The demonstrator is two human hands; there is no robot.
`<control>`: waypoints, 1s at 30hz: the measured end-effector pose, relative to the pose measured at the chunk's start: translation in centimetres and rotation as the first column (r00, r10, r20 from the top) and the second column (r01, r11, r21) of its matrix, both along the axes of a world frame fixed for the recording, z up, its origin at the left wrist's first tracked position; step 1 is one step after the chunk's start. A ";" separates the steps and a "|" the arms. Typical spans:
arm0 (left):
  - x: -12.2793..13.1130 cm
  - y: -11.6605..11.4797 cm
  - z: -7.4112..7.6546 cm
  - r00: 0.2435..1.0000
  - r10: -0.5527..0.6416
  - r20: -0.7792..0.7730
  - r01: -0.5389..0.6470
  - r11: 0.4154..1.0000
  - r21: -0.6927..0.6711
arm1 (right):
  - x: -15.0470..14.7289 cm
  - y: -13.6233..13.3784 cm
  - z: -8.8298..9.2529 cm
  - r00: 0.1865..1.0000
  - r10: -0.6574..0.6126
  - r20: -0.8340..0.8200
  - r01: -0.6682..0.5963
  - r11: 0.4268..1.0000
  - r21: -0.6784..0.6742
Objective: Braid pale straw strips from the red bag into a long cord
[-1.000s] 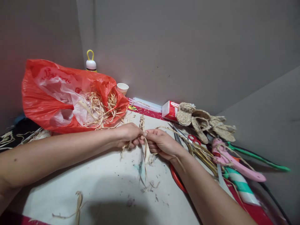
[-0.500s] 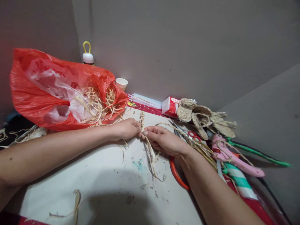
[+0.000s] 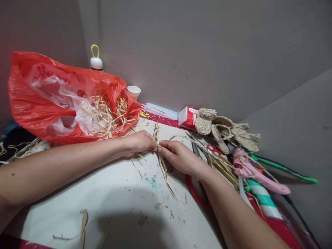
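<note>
Loose tails (image 3: 164,169) of the knobbly straw braid (image 3: 156,130) have swung rightward since a second ago. Forearms angled inward, left hand (image 3: 142,142) and right hand (image 3: 178,155) pinch it over the stained white board (image 3: 103,183), near a crinkled red plastic bag (image 3: 33,91) of curly fibre (image 3: 100,107)

A tan, knobbly straw braid (image 3: 156,131) points forward over the white surface (image 3: 114,181) — roughly straight. Loose strands (image 3: 163,168) trail nearer

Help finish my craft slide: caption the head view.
Left hand and right hand pinch pale strands near a red bag.
</note>
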State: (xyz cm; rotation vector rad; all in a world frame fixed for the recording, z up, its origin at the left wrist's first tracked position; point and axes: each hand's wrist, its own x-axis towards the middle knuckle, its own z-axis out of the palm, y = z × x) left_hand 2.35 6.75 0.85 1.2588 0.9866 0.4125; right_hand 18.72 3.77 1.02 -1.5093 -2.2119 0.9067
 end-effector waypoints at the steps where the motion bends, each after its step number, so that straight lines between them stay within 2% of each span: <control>1: 0.1 0.0 -0.1 1.000 0.011 -0.010 -0.010 1.000 0.019 | 0.1 -0.1 0.1 1.000 0.011 0.018 -0.011 1.000 0.006; 3: 0.2 0.0 -0.3 0.999 0.023 -0.037 -0.021 0.998 0.057 | 0.2 -0.2 0.5 0.998 0.009 0.056 -0.010 1.000 0.022; 9: 0.5 -0.1 -0.6 0.996 0.041 -0.074 -0.031 0.991 0.132 | -0.2 -0.9 1.3 0.984 -0.111 0.141 0.102 0.992 0.069; 14: 0.3 -0.2 -0.5 0.998 0.057 0.018 -0.058 0.997 0.045 | -1.9 -1.7 1.3 0.985 -0.173 0.016 0.173 0.984 -0.051; 17: 0.2 -0.3 -0.4 0.993 0.067 0.095 -0.064 0.997 -0.032 | -2.7 -2.1 0.8 0.980 -0.200 0.008 0.200 0.979 -0.029; 21: 0.1 -0.4 -0.5 0.976 0.093 0.196 -0.071 0.991 -0.115 | -3.2 -2.5 0.2 0.961 -0.235 0.142 0.218 0.968 0.127; 24: 0.1 -0.5 -0.6 0.968 0.105 0.226 -0.080 0.990 -0.116 | -3.5 -2.9 0.1 0.927 -0.255 0.276 0.198 0.956 0.218; 27: 0.0 -0.6 -0.6 0.971 0.103 0.216 -0.079 0.990 -0.116 | -4.2 -3.4 0.1 0.878 -0.248 0.410 0.153 0.956 0.252; 30: 0.0 -0.7 -0.3 0.979 0.101 0.176 -0.080 0.990 -0.119 | -5.3 -4.5 0.3 0.843 -0.164 0.512 0.045 0.971 0.236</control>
